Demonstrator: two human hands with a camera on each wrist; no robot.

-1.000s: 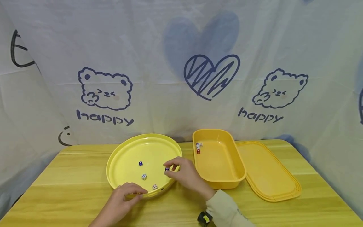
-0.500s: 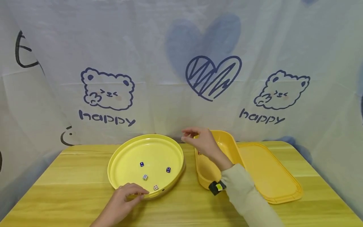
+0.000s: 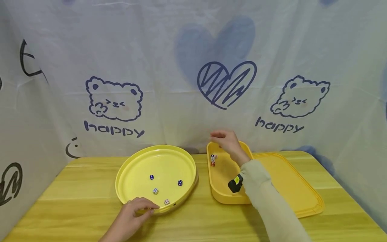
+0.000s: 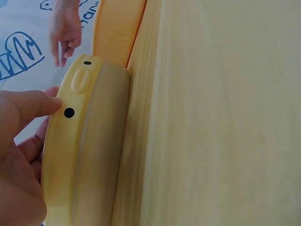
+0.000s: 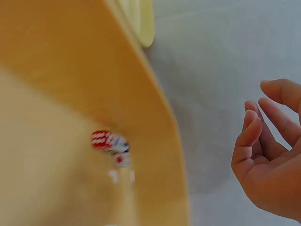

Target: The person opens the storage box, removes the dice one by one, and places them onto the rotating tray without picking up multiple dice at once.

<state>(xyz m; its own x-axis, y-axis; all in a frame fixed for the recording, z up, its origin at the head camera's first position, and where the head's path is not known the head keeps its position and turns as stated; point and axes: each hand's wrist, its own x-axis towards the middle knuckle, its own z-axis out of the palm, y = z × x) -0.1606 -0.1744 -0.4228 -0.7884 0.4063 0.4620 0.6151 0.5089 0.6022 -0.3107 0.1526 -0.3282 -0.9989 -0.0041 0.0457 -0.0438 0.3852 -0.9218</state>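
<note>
The left hand is gripping the near rim of the round yellow tray, its thumb pressing on the outer wall beside a black dot while its fingers are reaching behind the rim. Four dice are lying well apart inside the tray: a blue die is sitting nearest the middle, a second blue die is resting toward the right wall, a white die is lying in front of the first blue one, and another white die is sitting close to the near rim, just beside the left fingertips. The right hand is hovering at the far end of the yellow box, its thumb standing apart from the loosely bent fingers and nothing showing between them (the right wrist view is giving the clearest look at that gap). Inside the box, a small group of dice is gathering against the left wall; a red die is lying next to whitish dice, which are blurring too much to count. The light sleeve is crossing over the box's right side and partly covering the flat yellow lid, which is lying beside the box on the wood-patterned table.
</note>
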